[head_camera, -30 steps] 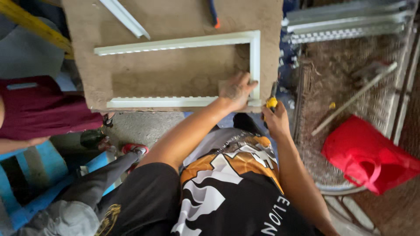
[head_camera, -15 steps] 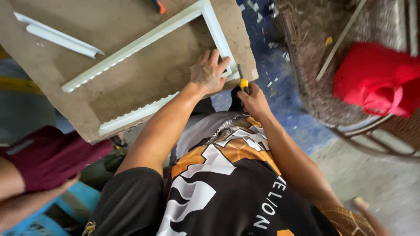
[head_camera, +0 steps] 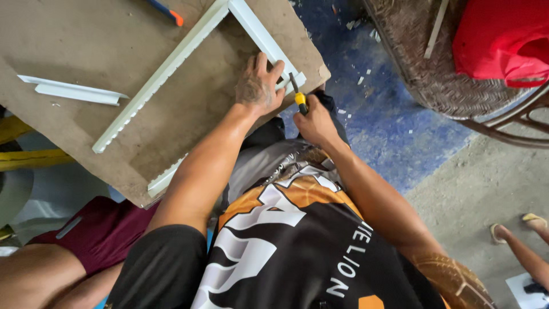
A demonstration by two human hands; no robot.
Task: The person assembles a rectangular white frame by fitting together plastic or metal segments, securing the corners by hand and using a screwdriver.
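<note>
A white metal frame (head_camera: pixel 166 71) of slotted strips lies on a brown board (head_camera: pixel 74 46). My left hand (head_camera: pixel 259 86) presses flat on the frame's near right corner. My right hand (head_camera: pixel 311 121) grips a screwdriver with a yellow and black handle (head_camera: pixel 299 98), its shaft pointing at that same corner at the board's edge. The tip is hidden behind the frame strip and my fingers.
A loose white strip (head_camera: pixel 74 91) lies on the board's left. An orange-tipped blue tool (head_camera: pixel 167 12) rests at the top. A red bag (head_camera: pixel 503 40) sits on a woven chair at top right. Another person's leg in maroon shorts (head_camera: pixel 97 234) is at bottom left, a foot (head_camera: pixel 509 234) at right.
The view has swung, so the board and frame now sit tilted and further left. Both hands stay at the frame's corner, the right one still on the screwdriver.
</note>
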